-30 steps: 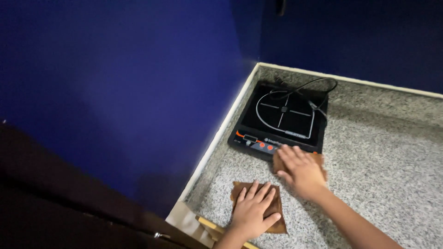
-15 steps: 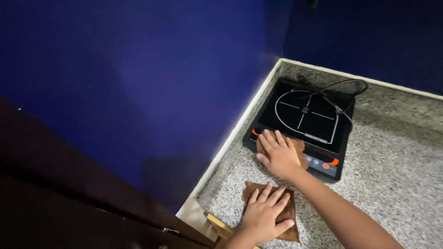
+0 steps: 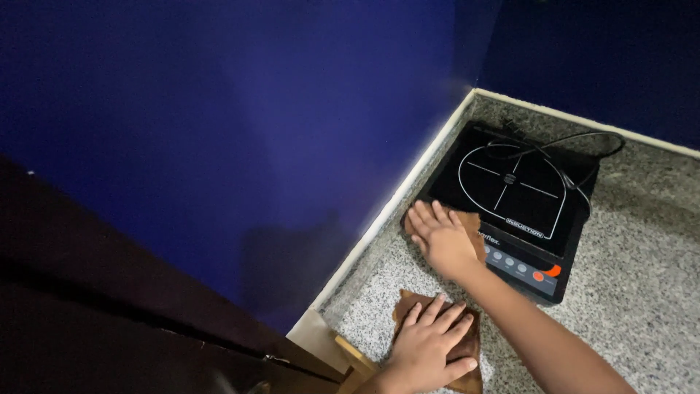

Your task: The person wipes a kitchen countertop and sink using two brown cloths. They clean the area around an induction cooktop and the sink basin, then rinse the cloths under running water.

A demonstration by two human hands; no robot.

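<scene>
My right hand (image 3: 441,237) lies flat, fingers spread, pressing a brown cloth (image 3: 472,226) onto the front left corner of a black induction cooktop (image 3: 510,201). Most of that cloth is hidden under the palm. My left hand (image 3: 430,346) rests flat on a second brown cloth (image 3: 467,350) on the speckled granite counter (image 3: 627,292), near its front edge. The two hands are apart, the right one farther from me.
A black power cord (image 3: 576,142) coils over the cooktop's back. Dark blue walls (image 3: 255,124) close the corner, with a pale trim strip (image 3: 386,211) along the counter's left side. A dark wooden surface (image 3: 87,306) fills the lower left.
My right hand has slid with its cloth to the left along the cooktop's front edge, reaching its left corner. My left hand has stayed on the other cloth.
</scene>
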